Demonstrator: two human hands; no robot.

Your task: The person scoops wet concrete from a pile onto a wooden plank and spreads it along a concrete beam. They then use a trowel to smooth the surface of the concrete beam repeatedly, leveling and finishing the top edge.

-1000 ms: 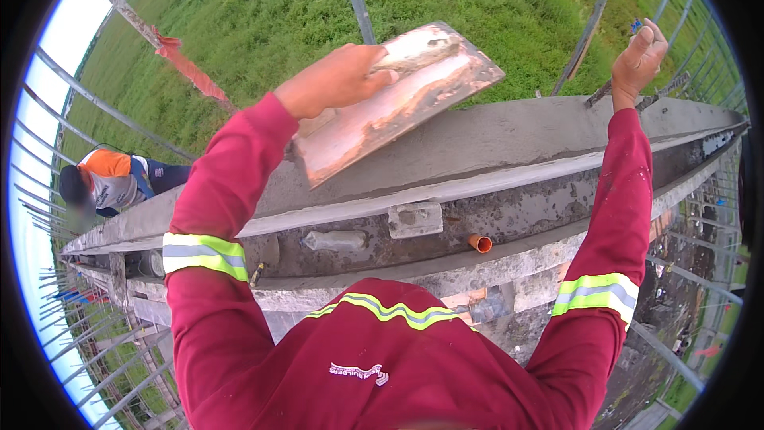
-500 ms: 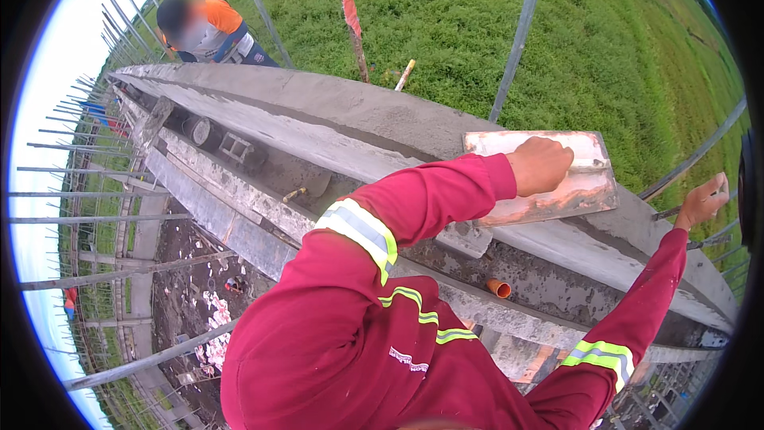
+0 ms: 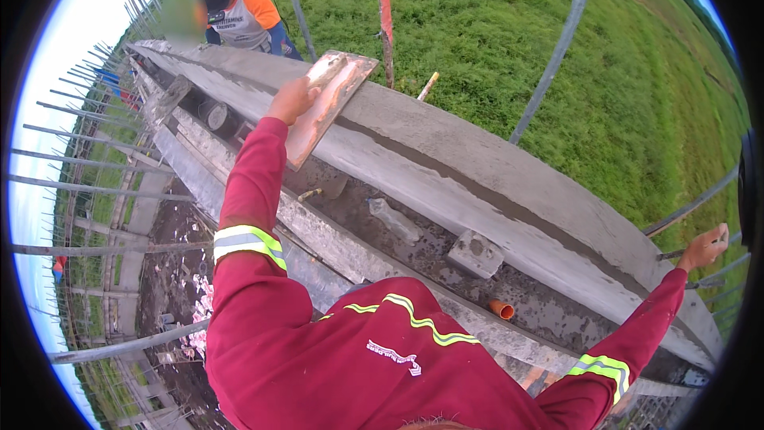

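Note:
My left hand point(image 3: 294, 100) grips the back of a flat rectangular plastering float point(image 3: 331, 99), smeared white and reddish. The float lies tilted across the top of a long concrete wall point(image 3: 446, 129), over its grey mortar surface. Its underside is hidden. Far to the right, my right hand point(image 3: 703, 247) is closed at a grey metal bar point(image 3: 670, 255) just beyond the wall's edge. The fingers' far side is out of sight, but the bar appears on both sides of the hand.
A trough beside the wall holds a concrete block point(image 3: 475, 254), an orange pipe end point(image 3: 501, 309), a clear plastic piece point(image 3: 394, 220) and a dark bucket point(image 3: 216, 116). A co-worker point(image 3: 247, 20) leans over the far left end. Metal poles point(image 3: 555, 48) rise beyond the wall.
My left hand has swept the float leftward along the wall top, turning it steeper. The block and plastic piece now show fully. My right hand stays at the bar.

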